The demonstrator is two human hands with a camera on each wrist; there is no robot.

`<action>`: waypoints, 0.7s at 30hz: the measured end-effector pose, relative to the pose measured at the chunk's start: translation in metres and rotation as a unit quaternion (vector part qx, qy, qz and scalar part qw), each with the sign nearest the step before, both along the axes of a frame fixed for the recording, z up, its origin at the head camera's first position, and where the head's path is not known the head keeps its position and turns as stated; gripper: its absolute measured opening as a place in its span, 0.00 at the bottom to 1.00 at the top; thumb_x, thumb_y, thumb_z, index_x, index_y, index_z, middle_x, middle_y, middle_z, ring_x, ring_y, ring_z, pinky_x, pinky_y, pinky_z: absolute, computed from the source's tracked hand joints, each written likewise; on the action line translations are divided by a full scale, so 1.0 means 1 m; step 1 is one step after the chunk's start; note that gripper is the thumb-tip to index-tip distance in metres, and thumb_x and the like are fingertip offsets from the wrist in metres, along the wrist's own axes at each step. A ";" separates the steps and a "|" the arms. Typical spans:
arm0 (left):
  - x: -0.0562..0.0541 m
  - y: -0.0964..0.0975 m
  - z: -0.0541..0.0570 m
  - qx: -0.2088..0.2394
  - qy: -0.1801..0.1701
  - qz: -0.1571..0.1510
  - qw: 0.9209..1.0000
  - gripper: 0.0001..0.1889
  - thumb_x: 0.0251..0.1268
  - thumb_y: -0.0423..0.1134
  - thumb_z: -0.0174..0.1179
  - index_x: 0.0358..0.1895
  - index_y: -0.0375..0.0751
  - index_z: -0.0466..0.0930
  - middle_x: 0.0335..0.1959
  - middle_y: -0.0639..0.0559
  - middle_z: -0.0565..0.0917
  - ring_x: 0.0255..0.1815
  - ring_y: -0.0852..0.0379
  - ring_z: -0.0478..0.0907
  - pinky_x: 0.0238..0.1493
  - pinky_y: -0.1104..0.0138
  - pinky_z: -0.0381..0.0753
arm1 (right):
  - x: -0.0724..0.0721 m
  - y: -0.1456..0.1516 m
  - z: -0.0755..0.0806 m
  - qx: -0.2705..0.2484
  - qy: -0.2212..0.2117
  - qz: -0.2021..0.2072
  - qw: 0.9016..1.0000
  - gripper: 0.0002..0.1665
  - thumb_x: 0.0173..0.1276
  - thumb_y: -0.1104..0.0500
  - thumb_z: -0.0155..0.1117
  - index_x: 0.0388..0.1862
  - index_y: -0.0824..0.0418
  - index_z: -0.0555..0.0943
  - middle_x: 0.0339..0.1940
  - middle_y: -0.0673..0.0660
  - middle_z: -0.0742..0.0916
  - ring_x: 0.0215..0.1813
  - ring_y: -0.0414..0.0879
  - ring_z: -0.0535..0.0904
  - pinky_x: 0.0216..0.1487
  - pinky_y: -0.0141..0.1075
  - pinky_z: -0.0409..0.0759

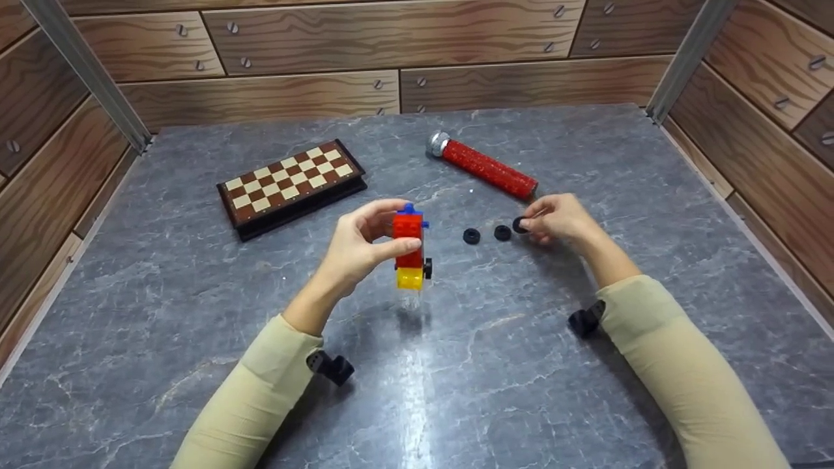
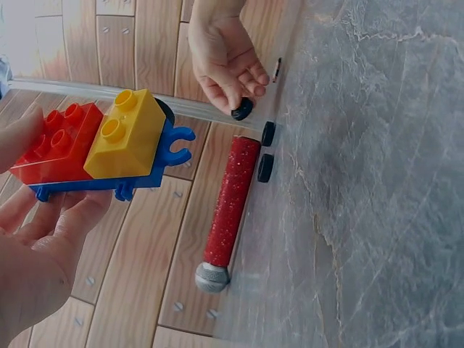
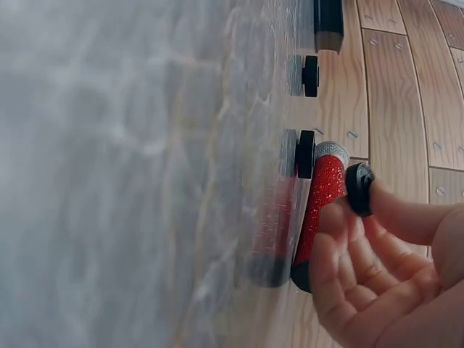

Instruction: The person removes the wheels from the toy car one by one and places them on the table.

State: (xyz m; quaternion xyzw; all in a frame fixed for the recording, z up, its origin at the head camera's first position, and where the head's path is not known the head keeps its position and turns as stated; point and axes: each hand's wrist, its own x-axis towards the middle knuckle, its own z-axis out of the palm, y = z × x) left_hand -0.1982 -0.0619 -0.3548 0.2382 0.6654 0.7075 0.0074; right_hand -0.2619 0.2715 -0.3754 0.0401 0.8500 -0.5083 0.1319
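Observation:
My left hand (image 1: 352,244) grips a toy vehicle of building blocks (image 1: 408,244) between thumb and fingers, over the middle of the table. In the left wrist view its red block (image 2: 61,145) and yellow block (image 2: 127,138) sit on a blue base (image 2: 101,181) with a hooked end. One black wheel (image 1: 428,268) is on the vehicle's side. To the right, my right hand (image 1: 557,218) pinches a loose black wheel (image 3: 359,188) between thumb and fingers. Two more black wheels, one nearer the vehicle (image 1: 471,236) and one by the right hand (image 1: 502,232), lie on the table.
A red glittery microphone (image 1: 488,168) with a silver head lies behind the loose wheels. At the back left is a folded chessboard box (image 1: 293,182). Wood-patterned walls (image 1: 391,39) enclose the grey marbled table (image 1: 495,378) at the back and sides.

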 end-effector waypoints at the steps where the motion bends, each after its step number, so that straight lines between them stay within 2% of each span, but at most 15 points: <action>1: 0.000 0.000 -0.001 0.001 0.000 0.001 1.000 0.26 0.45 0.27 0.71 0.52 0.31 0.76 0.40 0.41 0.83 0.36 0.46 0.79 0.40 0.60 0.81 | -0.001 0.001 -0.001 -0.001 -0.009 -0.003 1.000 0.18 0.59 0.68 0.65 0.47 0.74 0.74 0.27 0.54 0.84 0.24 0.43 0.79 0.26 0.32 0.80; 4: 0.000 0.001 -0.002 0.003 -0.001 0.002 1.000 0.26 0.45 0.27 0.71 0.52 0.31 0.76 0.40 0.41 0.83 0.36 0.46 0.79 0.40 0.60 0.81 | -0.003 0.002 -0.004 0.010 -0.019 -0.007 1.000 0.17 0.59 0.69 0.65 0.46 0.74 0.74 0.25 0.54 0.83 0.23 0.43 0.79 0.24 0.32 0.80; 9: 0.001 0.001 -0.001 0.001 -0.004 -0.001 1.000 0.25 0.46 0.27 0.70 0.52 0.32 0.76 0.40 0.41 0.83 0.36 0.46 0.79 0.39 0.59 0.81 | -0.004 0.003 -0.005 0.063 -0.017 -0.014 0.998 0.13 0.59 0.67 0.66 0.40 0.72 0.76 0.20 0.51 0.80 0.20 0.39 0.75 0.21 0.31 0.77; 15: 0.001 0.000 -0.002 0.007 -0.005 -0.003 1.000 0.25 0.47 0.27 0.70 0.52 0.30 0.75 0.40 0.41 0.82 0.35 0.46 0.79 0.37 0.61 0.81 | -0.006 0.001 -0.006 0.125 -0.015 -0.031 0.992 0.10 0.58 0.63 0.68 0.32 0.68 0.76 0.19 0.50 0.78 0.18 0.38 0.73 0.20 0.31 0.74; 17: 0.001 0.000 -0.003 0.009 -0.006 -0.005 1.000 0.25 0.47 0.27 0.69 0.52 0.29 0.75 0.40 0.42 0.82 0.35 0.46 0.79 0.37 0.62 0.81 | -0.007 0.002 -0.006 0.132 -0.020 -0.036 0.990 0.09 0.58 0.64 0.67 0.31 0.66 0.75 0.19 0.50 0.77 0.18 0.38 0.73 0.19 0.30 0.73; 21: 0.002 0.001 -0.002 0.009 -0.006 -0.006 1.000 0.25 0.47 0.27 0.69 0.52 0.30 0.75 0.40 0.42 0.82 0.36 0.45 0.79 0.38 0.60 0.81 | -0.007 0.004 -0.006 0.113 -0.037 -0.043 0.992 0.08 0.58 0.66 0.66 0.32 0.68 0.75 0.18 0.50 0.78 0.17 0.38 0.73 0.19 0.30 0.74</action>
